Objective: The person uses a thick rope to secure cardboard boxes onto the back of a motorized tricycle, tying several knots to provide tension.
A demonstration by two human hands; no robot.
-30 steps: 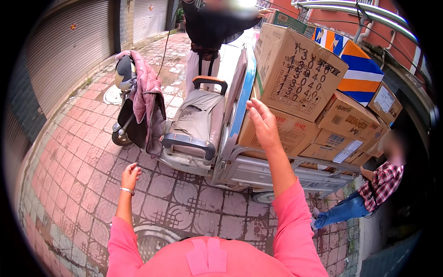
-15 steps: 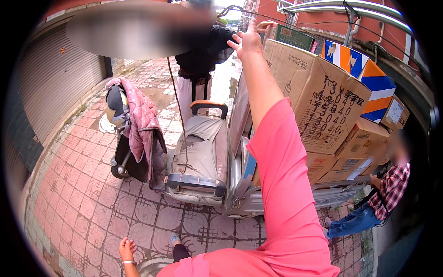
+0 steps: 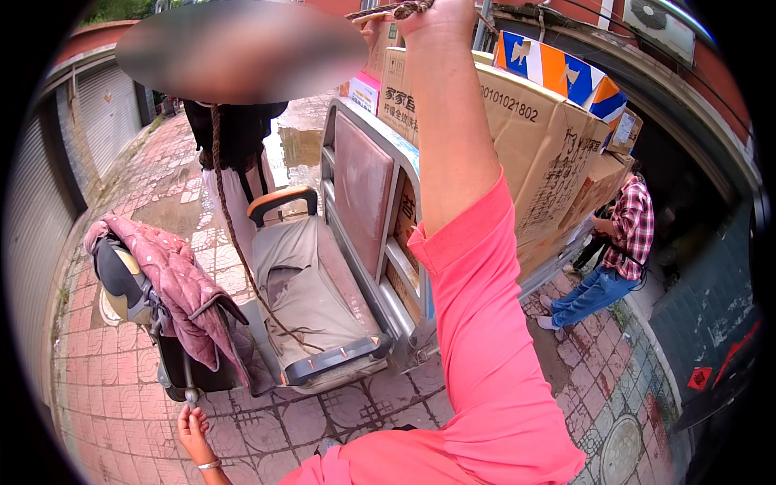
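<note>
My right hand (image 3: 440, 20) is raised at the top edge, closed around a brown braided rope (image 3: 376, 12) in front of the stacked cartons (image 3: 517, 137); the frame cuts off part of its fingers. Low at the left, my left hand (image 3: 194, 432) hangs with loosely curled fingers and nothing visible in it. It is just below the end of the cart's handlebar (image 3: 191, 396). A second length of rope (image 3: 222, 186) hangs down onto the cart's grey covered seat (image 3: 295, 267).
A pink quilted cover (image 3: 174, 291) drapes over the handlebar side. A person in dark clothes (image 3: 230, 153) stands beyond the seat. Another person in a plaid shirt (image 3: 634, 214) stands right of the load. A metal-framed panel (image 3: 364, 190) separates seat and cartons. Tiled pavement (image 3: 105, 380) surrounds the cart.
My view has shifted, so the cart appears farther left. My right hand, spread open before, is now closed on the rope. My left hand is now closer to the handlebar.
</note>
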